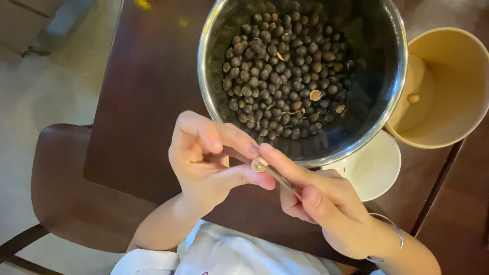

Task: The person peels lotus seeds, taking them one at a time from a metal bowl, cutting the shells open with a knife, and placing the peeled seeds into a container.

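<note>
1. Our left hand (206, 160) pinches a small pale round seed (259, 164) between thumb and forefinger, the other fingers curled loosely into the palm.
2. Our right hand (326, 201) holds a thin metal tool (281, 178) in a narrow grip, its forefinger stretched along the shaft and its tip touching the seed.
3. A thin bangle (392, 226) circles our right wrist.
4. Both hands sit just below the near rim of the steel bowl (214, 86), with the seed almost under that rim.
5. Inside the bowl lies a heap of dark round seeds (277, 76), with a few pale shell bits among them.
6. Right of the bowl stands a tan paper cup (458, 127) holding one pale kernel (413, 98).
7. Under the bowl's lower right edge peeks a white dish (374, 168).
8. The bowl rests on a dark wooden table (147, 91).
</note>
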